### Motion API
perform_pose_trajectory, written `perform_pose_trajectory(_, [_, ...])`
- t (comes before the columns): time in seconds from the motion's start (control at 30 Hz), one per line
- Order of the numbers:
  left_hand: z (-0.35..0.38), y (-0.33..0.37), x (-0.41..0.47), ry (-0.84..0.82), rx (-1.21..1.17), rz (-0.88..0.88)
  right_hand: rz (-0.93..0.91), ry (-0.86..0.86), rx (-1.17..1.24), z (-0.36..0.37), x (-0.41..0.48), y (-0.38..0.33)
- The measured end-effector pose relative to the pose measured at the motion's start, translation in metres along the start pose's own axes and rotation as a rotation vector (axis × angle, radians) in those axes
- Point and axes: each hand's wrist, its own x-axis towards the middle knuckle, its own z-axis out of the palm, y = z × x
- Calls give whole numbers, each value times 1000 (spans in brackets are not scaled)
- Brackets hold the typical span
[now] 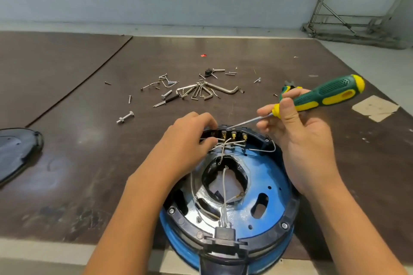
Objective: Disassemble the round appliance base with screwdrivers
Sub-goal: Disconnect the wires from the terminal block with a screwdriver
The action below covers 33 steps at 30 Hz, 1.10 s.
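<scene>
The round appliance base [272, 187] lies open at the table's near edge, blue inside with a black rim, white wires and a black terminal block [234, 135] at its far side. My left hand [190, 140] curls over the block's left end and the wires there. My right hand [297, 138] pinches a green and yellow screwdriver [328, 94] near its collar. The metal shaft slants down-left and its tip meets the top of the terminal block.
Loose screws, bolts and a set of hex keys [201, 91] lie scattered on the dark table beyond the base. A bolt with a nut [125, 117] lies to the left. A black cover [15, 152] rests at the left edge, a cardboard scrap [375, 107] at the right.
</scene>
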Motion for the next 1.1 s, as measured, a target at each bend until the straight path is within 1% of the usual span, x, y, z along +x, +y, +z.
perform_pose_trajectory(0.13, [4,2,4,34,2,40,-55,-6,-155,-2,0,5])
perform_pose_trajectory(0.4, [5,-1,8,80,-3,53,-49,-4,-169,0,-1,3])
perform_pose_trajectory(0.63, [6,0,6,109,-1,51,-47,48,-190,4,0,0])
perform_pose_trajectory(0.8, [6,1,7,96,46,60,-45,64,-226,6,0,-1])
perform_pose_trajectory(0.93, [6,1,6,108,36,64,-34,68,-222,6,1,-1])
perform_pose_trajectory(1.1, [7,-1,7,107,20,61,-131,73,-366,8,6,2])
